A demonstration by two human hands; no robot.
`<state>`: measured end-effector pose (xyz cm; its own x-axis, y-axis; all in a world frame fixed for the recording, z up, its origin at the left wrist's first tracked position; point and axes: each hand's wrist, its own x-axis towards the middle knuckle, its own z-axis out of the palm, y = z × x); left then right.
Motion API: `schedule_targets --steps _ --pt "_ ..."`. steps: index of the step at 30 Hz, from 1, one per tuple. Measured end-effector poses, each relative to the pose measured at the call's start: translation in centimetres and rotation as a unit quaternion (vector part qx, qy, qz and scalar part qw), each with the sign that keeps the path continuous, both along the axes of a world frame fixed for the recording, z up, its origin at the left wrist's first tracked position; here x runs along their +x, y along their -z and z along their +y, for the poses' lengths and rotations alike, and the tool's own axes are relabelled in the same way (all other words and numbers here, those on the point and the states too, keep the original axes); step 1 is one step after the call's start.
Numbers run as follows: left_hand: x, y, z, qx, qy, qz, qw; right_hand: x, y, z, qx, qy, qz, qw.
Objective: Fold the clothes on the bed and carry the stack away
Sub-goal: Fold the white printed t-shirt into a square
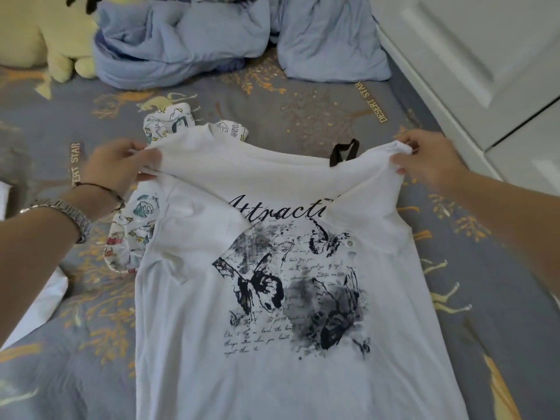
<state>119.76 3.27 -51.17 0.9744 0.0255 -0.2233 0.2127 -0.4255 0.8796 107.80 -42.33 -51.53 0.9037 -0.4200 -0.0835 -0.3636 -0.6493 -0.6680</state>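
a white t-shirt point(272, 313) fills the middle and lower part of the frame, lying print-up on the grey bedsheet point(303, 107), with its top edge lifted off the bed. the left hand point(118, 165) pinches the shirt's upper left corner between thumb and curled fingers, and the right hand point(427, 159) pinches the bunched upper right corner the same way, so the cloth sags between them. a watch point(69, 215) and a thin dark band point(100, 189) sit on the left wrist. under the shirt's left side a patterned white garment point(133, 231) lies partly covered, its far end showing above the shirt's top edge at centre left. a short dark loop point(344, 153) sticks up just behind the shirt's top edge, right of centre; what it belongs to is hidden. a crumpled blue duvet point(188, 40) is heaped at the top centre, well apart from the shirt, with a pale yellow plush toy point(45, 34) beside it in the upper left. white cloth point(39, 304) lies at the left edge, and a white cupboard point(485, 56) stands along the upper right. the shirt's print shows black butterflies and cursive writing reading "attracti", the rest covered by a fold; the smaller script below is too fine to read. the sheet carries "desert star" in gold at upper right and again, partly hidden by the left hand, at the left.
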Motion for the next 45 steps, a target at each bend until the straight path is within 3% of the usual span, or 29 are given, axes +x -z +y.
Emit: schedule_targets --steps 3,9,14,19,24,33,37,38,40,42,45 --pt "-3.1 -0.6 1.5 0.004 0.029 0.023 0.999 -3.4 -0.7 0.1 -0.012 -0.04 -0.002 0.999" --pt "-10.3 -0.8 5.4 0.153 0.122 0.005 0.981 -10.2 -1.3 1.7 -0.058 -0.114 -0.009 0.992" --pt "-15.5 2.5 6.2 0.246 0.237 -0.053 0.938 -15.7 1.6 2.6 -0.162 -0.238 0.028 0.957" --pt "-18.6 6.4 6.5 0.354 0.295 -0.081 0.884 -19.7 6.0 3.0 -0.158 -0.297 0.059 0.94" --pt "-19.6 8.9 7.5 0.416 0.275 -0.008 0.866 -21.8 9.4 3.2 -0.144 -0.314 0.093 0.934" --pt "-20.5 8.8 5.4 0.522 0.272 0.003 0.808 -22.2 10.8 2.5 -0.141 -0.334 0.144 0.921" --pt "-20.0 7.7 4.7 0.556 0.332 0.061 0.759 -21.1 9.2 2.5 -0.168 -0.378 0.238 0.879" --pt "-19.8 7.6 4.7 0.539 0.343 0.077 0.765 -20.7 8.7 2.6 -0.187 -0.384 0.264 0.865" --pt "-18.8 7.1 4.9 0.461 0.339 0.089 0.815 -19.5 7.6 2.8 -0.189 -0.367 0.271 0.87" --pt "-17.3 6.6 4.8 0.365 0.311 0.064 0.875 -17.9 6.5 3.1 -0.152 -0.32 0.217 0.91" --pt "-14.0 5.9 3.9 0.294 0.293 -0.003 0.91 -14.6 5.3 3.2 -0.11 -0.259 0.142 0.949"
